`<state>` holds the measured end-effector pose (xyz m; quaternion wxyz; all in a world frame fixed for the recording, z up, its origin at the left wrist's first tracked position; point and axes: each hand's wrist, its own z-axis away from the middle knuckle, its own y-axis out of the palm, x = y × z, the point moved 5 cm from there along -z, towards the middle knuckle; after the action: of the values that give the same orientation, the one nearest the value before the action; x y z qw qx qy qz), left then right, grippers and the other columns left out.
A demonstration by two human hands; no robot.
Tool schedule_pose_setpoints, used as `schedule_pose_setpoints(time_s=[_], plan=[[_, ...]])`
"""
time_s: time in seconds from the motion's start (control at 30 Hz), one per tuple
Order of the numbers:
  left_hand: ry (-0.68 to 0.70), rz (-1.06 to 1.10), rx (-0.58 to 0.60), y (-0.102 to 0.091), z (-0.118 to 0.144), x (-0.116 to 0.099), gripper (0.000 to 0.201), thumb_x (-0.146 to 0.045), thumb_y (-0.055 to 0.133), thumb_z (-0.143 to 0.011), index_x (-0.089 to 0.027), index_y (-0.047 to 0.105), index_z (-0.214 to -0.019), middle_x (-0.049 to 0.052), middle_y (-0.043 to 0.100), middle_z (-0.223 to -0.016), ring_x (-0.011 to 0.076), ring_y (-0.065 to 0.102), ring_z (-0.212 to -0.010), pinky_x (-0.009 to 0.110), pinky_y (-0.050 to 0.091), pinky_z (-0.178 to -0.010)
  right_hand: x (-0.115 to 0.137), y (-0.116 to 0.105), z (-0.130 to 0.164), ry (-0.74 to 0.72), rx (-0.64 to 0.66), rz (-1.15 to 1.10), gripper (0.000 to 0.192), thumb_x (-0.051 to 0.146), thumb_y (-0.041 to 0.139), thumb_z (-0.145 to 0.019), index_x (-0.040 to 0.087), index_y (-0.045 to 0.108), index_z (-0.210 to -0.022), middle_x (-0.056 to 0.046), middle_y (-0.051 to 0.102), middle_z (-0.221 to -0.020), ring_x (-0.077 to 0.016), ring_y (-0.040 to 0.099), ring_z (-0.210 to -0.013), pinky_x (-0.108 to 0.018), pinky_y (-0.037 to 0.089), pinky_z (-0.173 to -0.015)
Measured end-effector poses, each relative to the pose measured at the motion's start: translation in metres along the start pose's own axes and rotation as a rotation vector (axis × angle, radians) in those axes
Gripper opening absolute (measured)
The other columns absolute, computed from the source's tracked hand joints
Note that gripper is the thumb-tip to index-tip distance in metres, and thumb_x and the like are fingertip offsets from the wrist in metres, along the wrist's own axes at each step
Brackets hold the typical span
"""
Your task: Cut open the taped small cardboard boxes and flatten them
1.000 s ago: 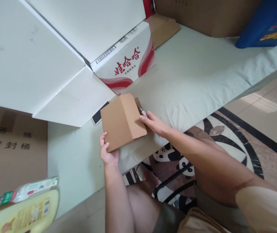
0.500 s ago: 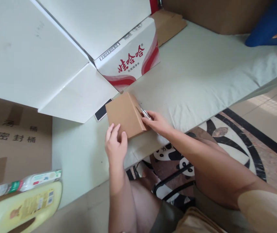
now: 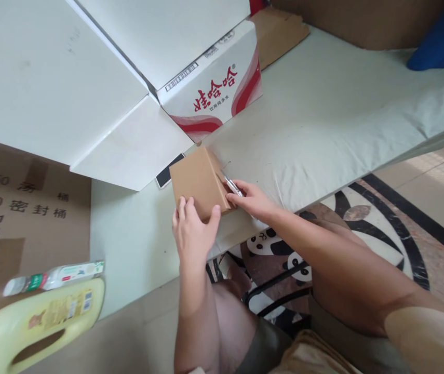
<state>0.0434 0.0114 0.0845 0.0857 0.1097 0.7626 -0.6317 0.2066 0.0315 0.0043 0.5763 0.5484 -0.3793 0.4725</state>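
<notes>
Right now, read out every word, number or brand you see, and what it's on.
"娃哈哈®": red-and-white box
"饮用纯净水": same box
"0X50 汤桶": large brown carton, text cut off
"X50 密封桶": same carton, cut off
"201": same carton
"04": same carton
Too small or blurred to read: bottle label, yellow jug label, mark on the white panel.
Small brown box: no text visible.

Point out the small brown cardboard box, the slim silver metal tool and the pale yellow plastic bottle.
Small brown cardboard box (image 3: 197, 181): head view, on its upper face.
Slim silver metal tool (image 3: 233, 186): head view, on its shaft.
Pale yellow plastic bottle (image 3: 53, 315): head view, on its printed side.
</notes>
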Motion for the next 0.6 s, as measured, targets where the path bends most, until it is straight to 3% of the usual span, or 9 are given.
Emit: schedule_pose_setpoints(time_s=[0.13,0.27,0.37,0.47,0.6], plan=[[-0.119,-0.124,0.059,0.003,0.005,-0.017,0.106,-0.064,0.076,-0.069,0.0,0.044,-0.148,0.037,0.035,-0.158,0.0571,0.026,-0.149,0.074,0.025,-0.115,-0.008,0.011,0.005,0.083,0.049,-0.198,0.043,0.036,0.069,-0.077,0.023,0.07,-0.118,-0.002,0.072,-0.101,-0.018,0.065,-0.09,-0.033,0.056,-0.083],[-0.174,-0.088,0.044,0.003,0.002,-0.016,0.101,-0.056,0.079,-0.069,-0.008,0.043,-0.151,0.034,0.034,-0.16,0.0579,0.026,-0.149,0.078,0.025,-0.112,-0.012,0.016,0.003,0.083,0.067,-0.215,0.042,0.034,0.07,-0.079,0.024,0.073,-0.12,-0.008,0.069,-0.132,-0.0246,0.063,-0.121,-0.043,0.052,-0.105],[-0.195,0.032,-0.04,-0.002,0.0,0.004,0.092,-0.047,0.079,-0.07,-0.015,0.047,-0.15,0.028,0.037,-0.161,0.0533,0.029,-0.15,0.075,0.023,-0.116,-0.008,0.018,0.0,-0.06,0.113,-0.087,0.038,0.028,0.065,-0.083,0.024,0.074,-0.119,-0.01,0.055,-0.153,-0.0266,0.051,-0.142,-0.049,0.039,-0.119],[-0.194,0.287,-0.115,-0.007,0.001,0.037,0.087,-0.04,0.078,-0.07,-0.019,0.05,-0.149,0.02,0.047,-0.157,0.0429,0.039,-0.148,0.059,0.028,-0.122,-0.002,0.023,0.0,-0.274,0.159,0.086,0.043,0.028,0.057,-0.09,0.025,0.069,-0.131,-0.009,0.054,-0.154,-0.0255,0.048,-0.145,-0.052,0.032,-0.124],[-0.167,0.696,-0.157,-0.005,0.005,0.075,0.083,-0.042,0.076,-0.071,-0.02,0.052,-0.147,0.014,0.055,-0.151,0.0342,0.052,-0.141,0.043,0.041,-0.118,0.004,0.044,0.006,-0.57,0.239,0.284,0.049,0.033,0.053,-0.096,0.027,0.057,-0.144,-0.008,0.055,-0.154,-0.0224,0.046,-0.147,-0.051,0.03,-0.126]])
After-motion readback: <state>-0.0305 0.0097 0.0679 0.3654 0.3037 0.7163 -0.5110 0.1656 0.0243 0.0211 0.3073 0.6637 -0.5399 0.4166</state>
